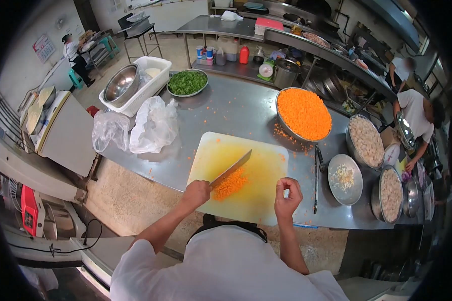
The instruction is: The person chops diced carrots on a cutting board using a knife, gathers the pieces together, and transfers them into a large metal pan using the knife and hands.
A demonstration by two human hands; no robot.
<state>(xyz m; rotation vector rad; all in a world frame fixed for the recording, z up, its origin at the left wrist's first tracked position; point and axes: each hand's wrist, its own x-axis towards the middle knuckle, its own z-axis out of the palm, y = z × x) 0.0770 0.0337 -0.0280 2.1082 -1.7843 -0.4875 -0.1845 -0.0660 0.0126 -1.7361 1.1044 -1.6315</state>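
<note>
My left hand [198, 193] is wrapped round the handle of a knife [232, 168], whose blade points up and to the right over the cutting board [266, 160]. Against the blade lies a small heap of chopped orange pieces [229, 185]. My right hand [288, 194] is over the board's right edge, fingers curled with thumb and fingertips together; what they hold, if anything, is too small to make out. Beyond the board stands a bowl heaped with chopped orange pieces [304, 114].
Chopped greens [187, 83] fill a bowl at the back left, near a white basket [158, 83] and plastic bags [154, 125]. A honing rod [316, 185] and several bowls, one with pale pieces [343, 176], stand right. A co-worker [414, 115] leans in at the far right.
</note>
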